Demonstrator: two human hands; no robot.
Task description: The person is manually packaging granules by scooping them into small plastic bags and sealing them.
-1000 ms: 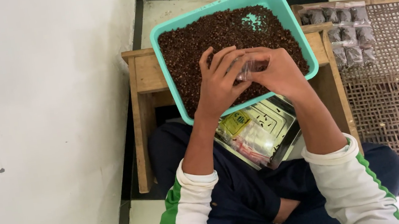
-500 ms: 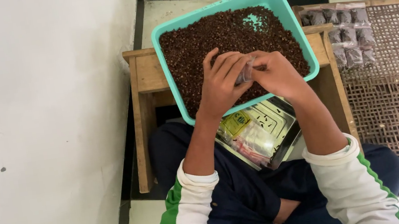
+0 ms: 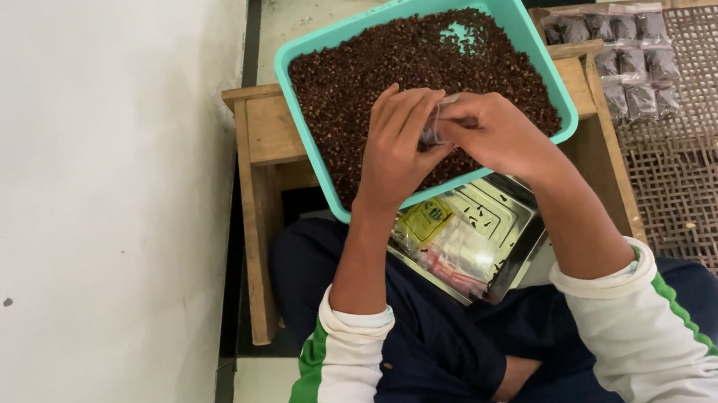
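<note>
A teal plastic tub [image 3: 311, 124] full of small dark brown dried bits [image 3: 361, 80] rests on a low wooden stool [image 3: 261, 140]. Both hands meet over the near half of the tub. My left hand [image 3: 393, 145] and my right hand [image 3: 494, 131] together pinch a small clear plastic bag [image 3: 439, 120], mostly hidden between the fingers. What is in the bag cannot be made out.
A shiny metal tray [image 3: 511, 217] with clear packets and a yellow label lies on my lap under the tub. Right of the stool a woven rattan tray [image 3: 710, 171] holds several filled small bags [image 3: 630, 65]. A white wall stands at left.
Both hands have stayed together over the tub, with only small finger shifts around the bag.
</note>
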